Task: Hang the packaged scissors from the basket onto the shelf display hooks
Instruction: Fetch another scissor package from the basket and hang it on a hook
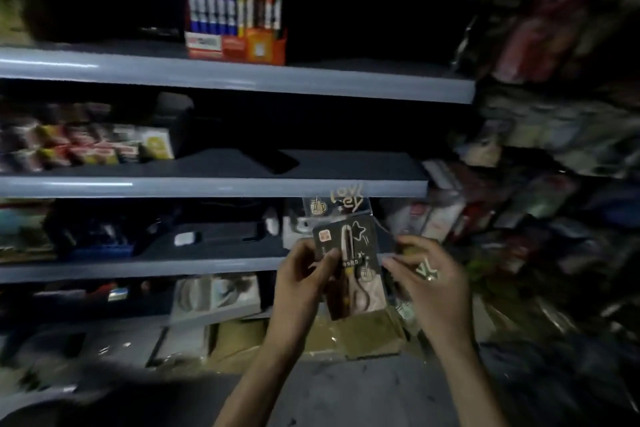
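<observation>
Though dim, scissors pack between left fingers

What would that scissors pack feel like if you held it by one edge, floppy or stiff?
Probably fairly stiff: the scissors pack stands up flat though the left hand pinches only its left edge. Likely light, since a few fingers carry it. Its front looks like smooth plastic, so it may be a bit slippery.
</observation>
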A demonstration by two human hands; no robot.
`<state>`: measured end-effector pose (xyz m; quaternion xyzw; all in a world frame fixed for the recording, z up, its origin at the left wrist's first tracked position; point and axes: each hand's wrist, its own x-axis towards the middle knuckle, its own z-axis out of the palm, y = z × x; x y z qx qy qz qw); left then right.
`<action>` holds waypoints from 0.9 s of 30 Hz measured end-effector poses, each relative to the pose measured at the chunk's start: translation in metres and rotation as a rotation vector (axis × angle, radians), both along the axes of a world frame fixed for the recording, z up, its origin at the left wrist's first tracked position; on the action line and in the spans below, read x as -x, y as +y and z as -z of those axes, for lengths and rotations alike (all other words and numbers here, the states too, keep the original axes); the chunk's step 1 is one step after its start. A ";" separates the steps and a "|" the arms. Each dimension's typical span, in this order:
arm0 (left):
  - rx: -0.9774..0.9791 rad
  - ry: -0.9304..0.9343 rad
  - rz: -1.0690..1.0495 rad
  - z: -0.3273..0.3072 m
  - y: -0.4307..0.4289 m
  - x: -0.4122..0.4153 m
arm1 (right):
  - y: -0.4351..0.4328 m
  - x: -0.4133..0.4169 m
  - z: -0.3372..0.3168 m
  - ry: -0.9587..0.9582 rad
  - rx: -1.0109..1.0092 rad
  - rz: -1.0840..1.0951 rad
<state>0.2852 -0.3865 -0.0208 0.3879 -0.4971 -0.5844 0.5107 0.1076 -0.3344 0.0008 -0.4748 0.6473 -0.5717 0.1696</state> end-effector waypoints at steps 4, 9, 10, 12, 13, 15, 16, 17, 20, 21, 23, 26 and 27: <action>0.012 0.021 0.107 -0.008 0.008 0.059 | 0.025 0.042 -0.002 0.065 -0.044 0.074; 0.040 -0.001 0.148 -0.017 0.015 0.128 | 0.039 0.107 0.002 0.134 -0.016 0.137; 0.047 -0.023 0.151 -0.017 0.014 0.146 | 0.041 0.124 0.002 0.143 -0.014 0.142; 0.058 -0.054 0.154 -0.018 0.011 0.177 | 0.043 0.157 0.003 0.131 -0.022 0.147; 0.069 -0.053 0.161 -0.019 0.010 0.192 | 0.044 0.174 0.003 0.120 -0.020 0.148; 0.087 -0.064 0.169 -0.023 0.010 0.222 | 0.045 0.206 0.002 0.107 -0.003 0.140; 0.093 -0.064 0.167 -0.025 0.010 0.236 | 0.045 0.222 0.000 0.097 -0.005 0.140; 0.094 -0.060 0.159 -0.027 0.010 0.249 | 0.045 0.236 -0.002 0.077 -0.010 0.141; 0.097 -0.068 0.134 -0.029 0.009 0.283 | 0.042 0.273 -0.013 0.037 -0.013 0.134; 0.100 -0.074 0.130 -0.029 0.009 0.293 | 0.038 0.285 -0.014 0.035 0.001 0.118; 0.095 -0.081 0.113 -0.029 0.006 0.312 | 0.030 0.307 -0.016 -0.002 0.047 0.071; 0.076 -0.084 0.091 -0.030 0.001 0.335 | 0.015 0.334 -0.021 -0.105 0.104 -0.006; 0.072 -0.084 0.089 -0.031 -0.002 0.342 | 0.008 0.341 -0.024 -0.122 0.110 -0.015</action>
